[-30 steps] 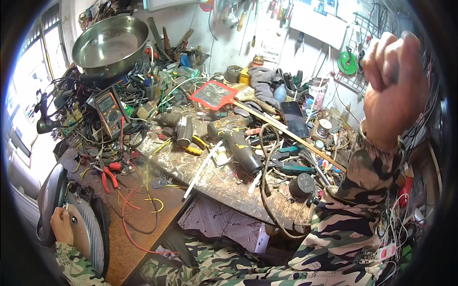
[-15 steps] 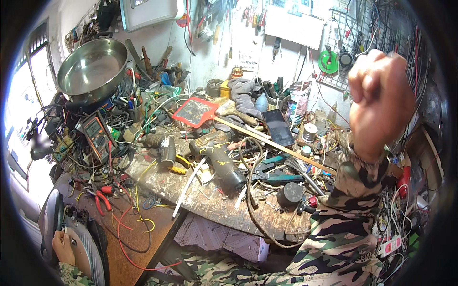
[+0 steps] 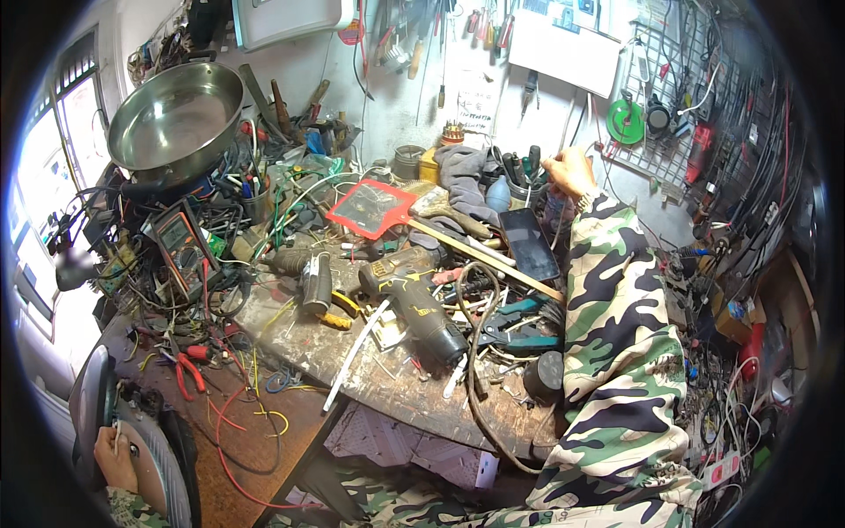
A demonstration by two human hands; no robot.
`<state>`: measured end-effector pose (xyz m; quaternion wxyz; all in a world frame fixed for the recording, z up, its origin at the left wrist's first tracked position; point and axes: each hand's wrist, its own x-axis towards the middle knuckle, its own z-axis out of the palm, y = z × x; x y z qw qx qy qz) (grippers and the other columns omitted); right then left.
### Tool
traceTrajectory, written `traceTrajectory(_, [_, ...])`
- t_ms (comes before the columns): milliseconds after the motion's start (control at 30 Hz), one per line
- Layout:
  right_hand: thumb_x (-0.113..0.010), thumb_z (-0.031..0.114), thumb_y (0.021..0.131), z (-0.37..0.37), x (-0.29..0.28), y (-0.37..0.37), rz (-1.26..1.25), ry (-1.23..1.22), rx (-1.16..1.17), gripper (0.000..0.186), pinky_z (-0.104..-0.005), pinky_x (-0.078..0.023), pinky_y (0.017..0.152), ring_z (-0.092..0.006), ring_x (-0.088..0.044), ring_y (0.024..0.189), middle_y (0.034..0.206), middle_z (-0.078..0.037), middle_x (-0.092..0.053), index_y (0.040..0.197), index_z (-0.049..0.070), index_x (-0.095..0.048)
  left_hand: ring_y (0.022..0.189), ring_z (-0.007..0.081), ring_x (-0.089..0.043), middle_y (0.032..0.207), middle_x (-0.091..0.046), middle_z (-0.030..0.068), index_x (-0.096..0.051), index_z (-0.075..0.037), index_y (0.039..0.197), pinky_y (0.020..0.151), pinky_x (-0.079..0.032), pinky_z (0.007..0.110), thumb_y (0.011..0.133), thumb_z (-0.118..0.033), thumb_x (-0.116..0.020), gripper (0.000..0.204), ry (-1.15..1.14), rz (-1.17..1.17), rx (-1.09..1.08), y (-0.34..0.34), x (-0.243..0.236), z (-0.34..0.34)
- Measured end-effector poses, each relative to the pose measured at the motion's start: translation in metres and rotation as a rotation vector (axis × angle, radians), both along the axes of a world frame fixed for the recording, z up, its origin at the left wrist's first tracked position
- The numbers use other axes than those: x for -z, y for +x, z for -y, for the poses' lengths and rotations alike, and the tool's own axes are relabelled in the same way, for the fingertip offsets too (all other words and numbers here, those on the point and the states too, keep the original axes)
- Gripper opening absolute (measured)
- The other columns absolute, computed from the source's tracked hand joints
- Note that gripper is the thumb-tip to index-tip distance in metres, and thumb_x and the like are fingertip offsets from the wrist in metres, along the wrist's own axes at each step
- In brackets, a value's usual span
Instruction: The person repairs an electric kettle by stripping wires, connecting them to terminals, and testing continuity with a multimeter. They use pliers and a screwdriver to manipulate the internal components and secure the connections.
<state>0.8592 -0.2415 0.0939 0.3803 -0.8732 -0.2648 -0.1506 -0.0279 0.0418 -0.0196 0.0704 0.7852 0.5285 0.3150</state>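
My right hand (image 3: 568, 170) reaches to the back of the cluttered workbench (image 3: 378, 387), its camouflage sleeve stretched over the bench's right side. Its fingers curl down at a pot of upright tools (image 3: 526, 176), next to a grey cloth (image 3: 462, 176). I cannot see whether they hold anything. A dark phone (image 3: 528, 242) lies just in front of it. My left hand (image 3: 114, 458) is low at the bottom left, fingers curled on the rim of a grey round thing (image 3: 154, 480).
A black and yellow power drill (image 3: 414, 304), a red-framed square paddle (image 3: 370, 209), a long wooden stick (image 3: 480, 255), pliers and wires cover the bench. A steel bowl (image 3: 176, 119) and a multimeter (image 3: 180, 242) sit at the left. A wire rack (image 3: 695, 106) of tools hangs on the right.
My right hand, raised as a fist near the camera at the upper right, has gone down and forward to the tool pot at the back. My left hand has stayed put.
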Motion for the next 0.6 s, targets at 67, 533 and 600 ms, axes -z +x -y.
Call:
traceTrajectory(67, [-0.071, 0.027, 0.094, -0.011, 0.003, -0.003, -0.141, 0.002, -0.009, 0.037, -0.0337, -0.052, 0.044, -0.0180, -0.068, 0.052, 0.064, -0.010, -0.067, 0.082, -0.008, -0.071, 0.068, 0.0208, -0.048, 0.074, -0.049, 0.0121, -0.052, 0.004, 0.086, 0.065, -0.042, 0.038, 0.091, -0.009, -0.056, 0.014, 0.004, -0.017, -0.017, -0.003, 0.000, 0.001])
traceTrajectory(533, [-0.073, 0.032, 0.085, -0.064, 0.000, -0.008, 0.447, -0.066, 0.030, 0.031, -0.0504, -0.056, 0.078, -0.0436, -0.071, 0.086, 0.088, -0.026, -0.072, 0.090, 0.001, -0.075, 0.066, 0.0126, -0.038, 0.072, -0.037, 0.0043, -0.045, -0.001, 0.083, 0.060, -0.035, 0.034, 0.094, -0.012, -0.058, 0.021, -0.085, 0.088, 0.008, 0.004, -0.003, 0.006])
traceTrajectory(600, [-0.076, 0.030, 0.084, -0.081, -0.005, 0.002, 0.479, -0.060, -0.048, 0.028, -0.0505, -0.056, 0.079, -0.0435, -0.071, 0.088, 0.089, -0.026, -0.072, 0.088, 0.003, -0.075, 0.067, 0.0133, -0.041, 0.071, -0.041, 0.0061, -0.048, 0.001, 0.084, 0.061, -0.038, 0.034, 0.092, -0.007, -0.058, 0.015, -0.077, 0.092, 0.001, 0.005, -0.001, 0.006])
